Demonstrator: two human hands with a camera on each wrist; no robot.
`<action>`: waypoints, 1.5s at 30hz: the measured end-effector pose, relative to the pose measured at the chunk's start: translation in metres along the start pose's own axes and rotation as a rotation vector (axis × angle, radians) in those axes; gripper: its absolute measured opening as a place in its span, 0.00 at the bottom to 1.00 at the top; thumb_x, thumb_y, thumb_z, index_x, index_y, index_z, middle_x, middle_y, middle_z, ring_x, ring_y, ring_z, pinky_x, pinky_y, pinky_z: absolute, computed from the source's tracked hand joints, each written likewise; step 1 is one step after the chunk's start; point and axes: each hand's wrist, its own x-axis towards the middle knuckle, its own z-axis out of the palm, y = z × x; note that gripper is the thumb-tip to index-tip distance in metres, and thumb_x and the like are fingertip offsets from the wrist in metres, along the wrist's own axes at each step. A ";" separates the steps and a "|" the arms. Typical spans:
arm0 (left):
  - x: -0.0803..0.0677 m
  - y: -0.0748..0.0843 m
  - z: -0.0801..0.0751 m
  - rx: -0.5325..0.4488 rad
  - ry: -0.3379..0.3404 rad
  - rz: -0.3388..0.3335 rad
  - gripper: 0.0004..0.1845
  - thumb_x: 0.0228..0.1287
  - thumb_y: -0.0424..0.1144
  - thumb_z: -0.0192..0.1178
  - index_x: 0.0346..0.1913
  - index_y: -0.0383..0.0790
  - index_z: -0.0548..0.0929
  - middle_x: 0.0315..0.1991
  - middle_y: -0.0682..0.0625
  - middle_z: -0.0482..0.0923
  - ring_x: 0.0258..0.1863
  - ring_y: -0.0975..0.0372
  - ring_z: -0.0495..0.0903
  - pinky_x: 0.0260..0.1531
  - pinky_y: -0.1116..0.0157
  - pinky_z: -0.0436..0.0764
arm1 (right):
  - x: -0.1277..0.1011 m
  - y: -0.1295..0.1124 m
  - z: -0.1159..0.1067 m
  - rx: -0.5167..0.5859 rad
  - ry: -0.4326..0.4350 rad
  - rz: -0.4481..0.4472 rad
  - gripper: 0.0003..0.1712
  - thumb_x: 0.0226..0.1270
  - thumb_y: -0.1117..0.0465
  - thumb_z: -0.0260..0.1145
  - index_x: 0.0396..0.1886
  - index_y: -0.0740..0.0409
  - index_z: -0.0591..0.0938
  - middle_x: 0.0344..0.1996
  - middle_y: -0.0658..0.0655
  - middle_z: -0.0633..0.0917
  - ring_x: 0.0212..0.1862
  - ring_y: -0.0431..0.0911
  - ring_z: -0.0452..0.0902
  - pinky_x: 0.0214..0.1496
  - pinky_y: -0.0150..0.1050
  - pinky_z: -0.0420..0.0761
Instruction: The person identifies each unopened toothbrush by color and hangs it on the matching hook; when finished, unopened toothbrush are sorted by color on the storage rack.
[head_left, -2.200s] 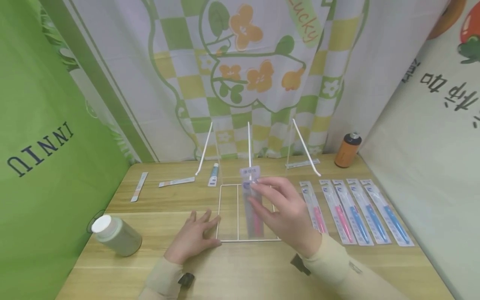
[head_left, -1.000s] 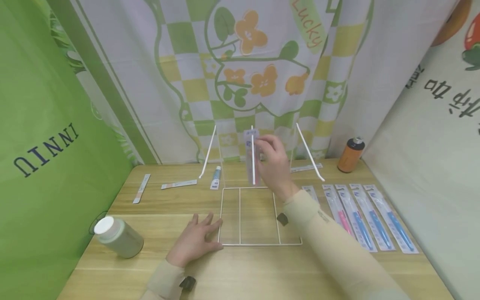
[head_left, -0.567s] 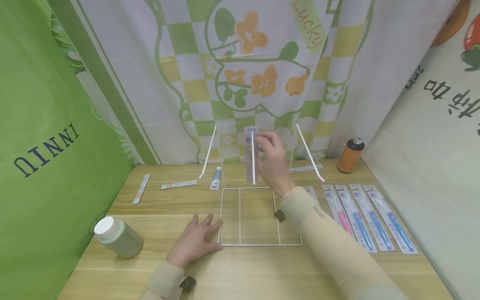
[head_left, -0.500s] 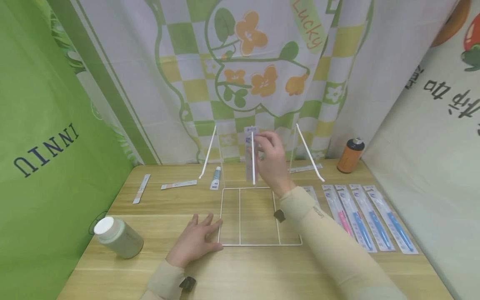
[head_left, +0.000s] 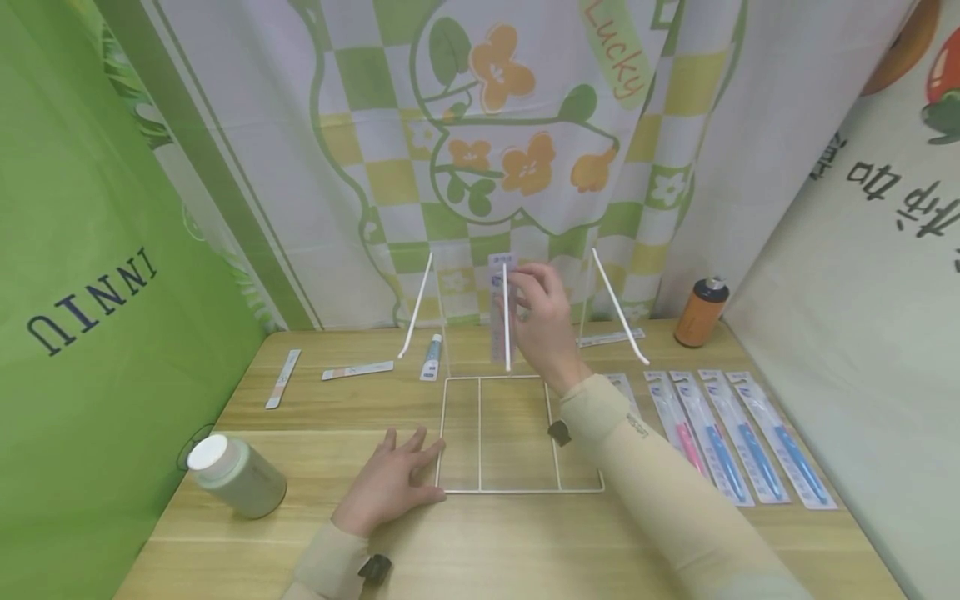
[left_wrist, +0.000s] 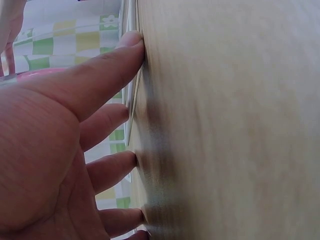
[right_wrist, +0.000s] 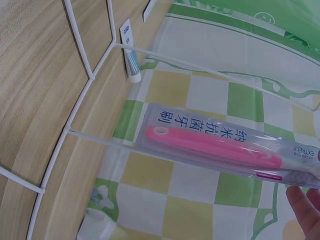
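At the middle hook point(head_left: 507, 333), we seem to be hanging the pink toothbrush point(right_wrist: 215, 145), right grip point(head_left: 547, 321) pinching it, left grip point(head_left: 388, 486) spread, so next we should let go.

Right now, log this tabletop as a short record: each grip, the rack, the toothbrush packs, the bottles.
Left grip: fingers spread, fingertips on the table, by the near-left corner of the rack base
Right grip: pinches a pink toothbrush pack
Rack: white wire; the held pack is at the middle prong; whether it hangs freely, cannot tell
Packs lying right of rack: one pink-handled pack, three blue-handled packs, another pack partly hidden
Bottles: pale green bottle, left; orange bottle, back right
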 end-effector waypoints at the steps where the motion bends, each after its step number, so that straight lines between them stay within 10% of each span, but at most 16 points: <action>1: 0.000 0.000 0.000 0.001 0.000 0.001 0.43 0.60 0.60 0.77 0.76 0.48 0.79 0.79 0.32 0.65 0.72 0.14 0.54 0.74 0.26 0.55 | 0.000 0.000 0.000 0.001 0.002 0.000 0.22 0.62 0.79 0.76 0.56 0.73 0.82 0.58 0.68 0.78 0.59 0.58 0.81 0.58 0.38 0.88; 15: 0.000 0.000 0.000 -0.006 0.007 0.005 0.42 0.60 0.60 0.77 0.75 0.48 0.80 0.78 0.31 0.66 0.71 0.14 0.55 0.73 0.25 0.56 | -0.003 0.003 -0.001 -0.064 0.021 -0.038 0.22 0.61 0.79 0.77 0.54 0.73 0.83 0.57 0.70 0.79 0.56 0.61 0.83 0.48 0.49 0.93; 26: -0.001 0.002 -0.001 -0.023 0.001 0.004 0.42 0.61 0.59 0.77 0.75 0.47 0.79 0.78 0.30 0.66 0.72 0.14 0.54 0.74 0.25 0.55 | -0.018 0.010 -0.011 -0.029 0.034 -0.007 0.23 0.59 0.78 0.78 0.54 0.71 0.84 0.56 0.69 0.80 0.54 0.59 0.82 0.52 0.35 0.90; 39: -0.002 0.004 -0.003 -0.017 -0.002 0.002 0.42 0.61 0.59 0.77 0.76 0.47 0.79 0.78 0.30 0.66 0.72 0.14 0.54 0.74 0.25 0.55 | -0.064 0.039 -0.073 -0.012 -0.118 0.274 0.26 0.62 0.75 0.79 0.59 0.64 0.83 0.57 0.63 0.80 0.55 0.56 0.82 0.49 0.35 0.90; 45: -0.002 0.004 -0.001 -0.010 -0.004 0.001 0.42 0.60 0.60 0.77 0.76 0.47 0.79 0.79 0.31 0.65 0.71 0.14 0.54 0.74 0.25 0.56 | -0.084 0.059 -0.103 -0.109 -0.081 0.265 0.27 0.56 0.77 0.82 0.56 0.68 0.84 0.49 0.68 0.83 0.49 0.61 0.84 0.47 0.24 0.86</action>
